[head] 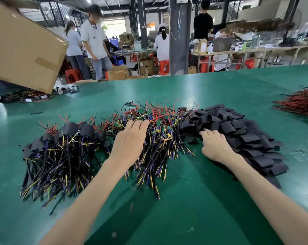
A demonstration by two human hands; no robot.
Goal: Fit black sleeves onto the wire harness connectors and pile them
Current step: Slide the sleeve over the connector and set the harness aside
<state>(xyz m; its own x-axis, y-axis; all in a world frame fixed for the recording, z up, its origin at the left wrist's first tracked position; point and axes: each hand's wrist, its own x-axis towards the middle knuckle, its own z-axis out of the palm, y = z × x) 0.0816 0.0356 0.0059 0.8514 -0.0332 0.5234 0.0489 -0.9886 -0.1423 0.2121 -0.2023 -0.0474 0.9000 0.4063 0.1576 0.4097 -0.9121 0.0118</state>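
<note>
A heap of bare wire harnesses [160, 131] with small green boards lies in the middle of the green table [176, 200]. My left hand [129, 140] rests on its left side, fingers stretched forward over the wires. To the right spreads a pile of flat black sleeves [238, 131]. My right hand [214, 144] lies on the pile's near left edge with its fingers bent down among the sleeves; whether it holds one is hidden. At the left sits a pile of sleeved harnesses [61, 149].
A cardboard box [24, 48] hangs tilted over the table's far left, above more harnesses [31, 96]. A bundle of red and black wires [298, 103] lies at the right edge. Several people stand or sit at benches beyond the table.
</note>
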